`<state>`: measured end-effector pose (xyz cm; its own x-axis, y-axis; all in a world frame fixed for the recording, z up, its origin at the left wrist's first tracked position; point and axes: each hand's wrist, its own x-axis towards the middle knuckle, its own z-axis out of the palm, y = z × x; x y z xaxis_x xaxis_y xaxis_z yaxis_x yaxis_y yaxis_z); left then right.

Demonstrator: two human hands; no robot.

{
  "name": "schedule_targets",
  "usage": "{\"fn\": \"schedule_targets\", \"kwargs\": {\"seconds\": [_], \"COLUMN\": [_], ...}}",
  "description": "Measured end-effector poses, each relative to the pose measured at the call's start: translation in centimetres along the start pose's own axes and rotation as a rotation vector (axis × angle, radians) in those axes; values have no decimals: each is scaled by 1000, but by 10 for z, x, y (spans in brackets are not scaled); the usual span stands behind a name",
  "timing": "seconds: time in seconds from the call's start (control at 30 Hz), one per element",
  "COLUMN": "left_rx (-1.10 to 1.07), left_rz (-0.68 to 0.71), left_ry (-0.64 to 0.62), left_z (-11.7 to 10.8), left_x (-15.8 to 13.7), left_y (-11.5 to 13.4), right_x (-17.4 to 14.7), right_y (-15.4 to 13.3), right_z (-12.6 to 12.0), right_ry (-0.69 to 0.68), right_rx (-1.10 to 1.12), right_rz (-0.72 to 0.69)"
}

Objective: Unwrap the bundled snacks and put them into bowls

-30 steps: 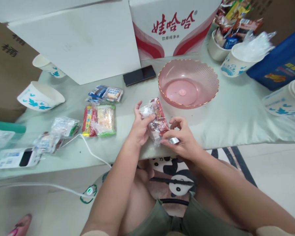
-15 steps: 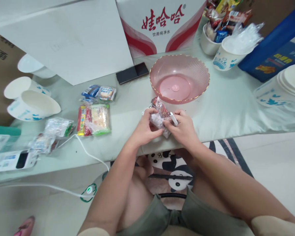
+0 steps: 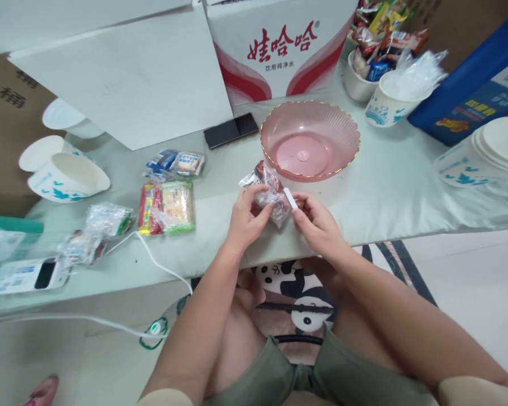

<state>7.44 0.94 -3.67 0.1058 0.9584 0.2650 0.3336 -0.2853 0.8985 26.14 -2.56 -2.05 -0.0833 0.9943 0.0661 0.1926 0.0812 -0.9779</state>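
My left hand (image 3: 245, 221) grips a clear plastic bag of red-wrapped snacks (image 3: 268, 190) just above the table's near edge. My right hand (image 3: 317, 221) pinches a small white strip (image 3: 290, 198) at the bag's right end and touches the bag. An empty pink ribbed bowl (image 3: 310, 141) stands right behind the bag. Left of my hands lie more snack packs: a red, yellow and green one (image 3: 167, 207) and a blue one (image 3: 173, 163).
A black phone (image 3: 231, 130) lies behind the packs, before a white carton with red characters (image 3: 279, 45). Paper bowls (image 3: 63, 175) sit at left, stacked ones (image 3: 486, 149) at right. Cups of snacks (image 3: 375, 62) stand at the back. A white cable (image 3: 161, 262) crosses the table (image 3: 406, 197).
The bag has turned and risen slightly in my hands, from lying lengthwise to being bunched up. My right fingers have moved the white strip to the bag's upper right end.
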Motion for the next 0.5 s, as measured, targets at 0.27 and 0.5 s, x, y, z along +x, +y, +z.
{"fn": "schedule_targets", "kwargs": {"seconds": [0.27, 0.5], "left_rx": [51, -73], "left_rz": [88, 58], "left_ry": [-55, 96], "left_z": [-4, -12], "left_x": [-5, -4], "left_y": [3, 5], "right_x": [12, 9], "right_y": [-12, -14], "right_z": [12, 5], "right_ry": [-31, -81], "right_rx": [149, 7], "right_rz": [97, 116]}}
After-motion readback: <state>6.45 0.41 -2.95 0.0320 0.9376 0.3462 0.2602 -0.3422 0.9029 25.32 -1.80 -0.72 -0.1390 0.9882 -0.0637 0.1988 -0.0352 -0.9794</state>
